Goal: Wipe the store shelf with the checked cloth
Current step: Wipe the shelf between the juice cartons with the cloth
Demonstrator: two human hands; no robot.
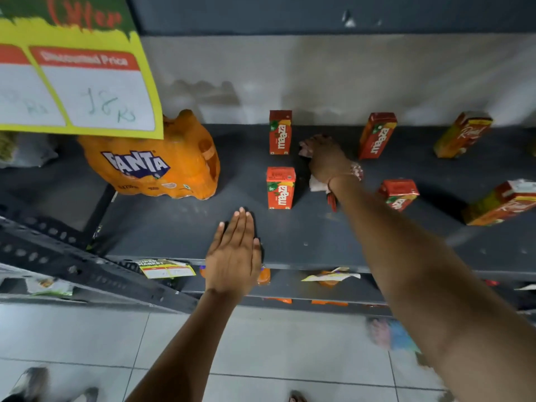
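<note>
The dark grey store shelf runs across the view. My right hand reaches deep onto it between two columns of juice cartons, pressing the checked cloth flat against the shelf. Only pale bits of the cloth peek out at the fingertips and beneath the wrist. My left hand lies flat, palm down, fingers together, on the shelf's front edge and holds nothing.
Two red Maaza cartons stand left of my right hand, two more to its right, and further juice cartons far right. An orange Fanta pack sits left under a yellow price sign. Tiled floor lies below.
</note>
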